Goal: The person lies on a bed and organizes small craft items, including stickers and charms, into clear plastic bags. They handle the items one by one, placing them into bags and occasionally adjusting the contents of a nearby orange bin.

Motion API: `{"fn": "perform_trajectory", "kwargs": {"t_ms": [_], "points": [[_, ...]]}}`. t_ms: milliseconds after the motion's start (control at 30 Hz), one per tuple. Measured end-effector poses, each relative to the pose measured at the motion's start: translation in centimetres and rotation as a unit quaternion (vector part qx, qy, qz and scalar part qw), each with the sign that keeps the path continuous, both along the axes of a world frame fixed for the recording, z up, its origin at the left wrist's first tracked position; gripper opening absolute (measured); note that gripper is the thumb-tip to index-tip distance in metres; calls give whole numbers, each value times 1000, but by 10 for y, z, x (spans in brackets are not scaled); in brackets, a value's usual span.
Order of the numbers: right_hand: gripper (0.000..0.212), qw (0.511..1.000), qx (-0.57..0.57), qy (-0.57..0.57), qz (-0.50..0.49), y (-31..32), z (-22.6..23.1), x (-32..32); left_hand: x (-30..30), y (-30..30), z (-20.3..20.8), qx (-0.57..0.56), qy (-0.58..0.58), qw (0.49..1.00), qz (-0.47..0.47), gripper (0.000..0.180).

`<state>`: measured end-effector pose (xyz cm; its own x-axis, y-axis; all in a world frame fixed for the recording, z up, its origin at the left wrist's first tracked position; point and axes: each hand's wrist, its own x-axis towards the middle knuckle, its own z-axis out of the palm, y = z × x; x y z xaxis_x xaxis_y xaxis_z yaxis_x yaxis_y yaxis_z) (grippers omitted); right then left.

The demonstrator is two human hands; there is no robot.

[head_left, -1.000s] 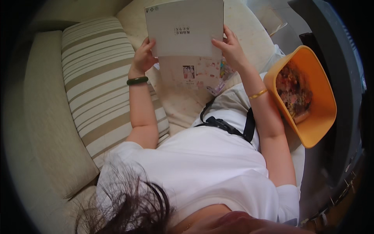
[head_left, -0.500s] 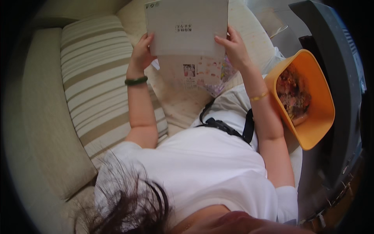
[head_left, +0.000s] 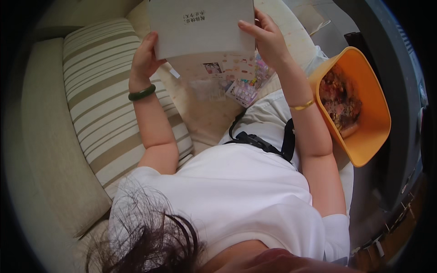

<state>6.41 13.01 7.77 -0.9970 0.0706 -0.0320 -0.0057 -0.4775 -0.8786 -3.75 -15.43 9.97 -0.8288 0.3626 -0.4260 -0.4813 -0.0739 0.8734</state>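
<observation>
My left hand [head_left: 146, 57] and my right hand [head_left: 271, 43] grip a flat white box [head_left: 200, 34] by its opposite sides, thumbs on the upper face. A small line of dark print marks that face, and the side turned toward me has pink patterns and a little picture. The box's far end lies outside the view. Just beneath it, on the sofa seat, are a lilac package [head_left: 243, 93] of small pieces and a colourful packet [head_left: 264, 73], both partly covered. A see-through wrapper or tray [head_left: 207, 88] lies beside them; I cannot tell which.
To my right stands an orange bin [head_left: 375, 118] with dark reddish scraps inside, close to my right forearm. A striped cushion [head_left: 104, 91] leans along the sofa on the left. Beyond the bin rises a dark grey piece of furniture [head_left: 387, 59].
Both hands have moved the box to the left and farther up in the view. More of the lilac package and the see-through item now shows below it.
</observation>
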Motion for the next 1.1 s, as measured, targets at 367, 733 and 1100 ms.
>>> {"fn": "perform_trajectory", "kwargs": {"t_ms": [367, 733, 1100], "points": [[48, 979, -180, -47, -82, 23, -18, -2, -40, -70, -30, 161, 29, 986, 27, 34], [39, 995, -8, -84, -53, 0, -26, 24, -19, -36, -28, 136, -16, 991, 5, 38], [47, 983, -24, -138, 118, -17, -38, 40, -9, -15, -35, 143, 88, 984, -54, 39]]}}
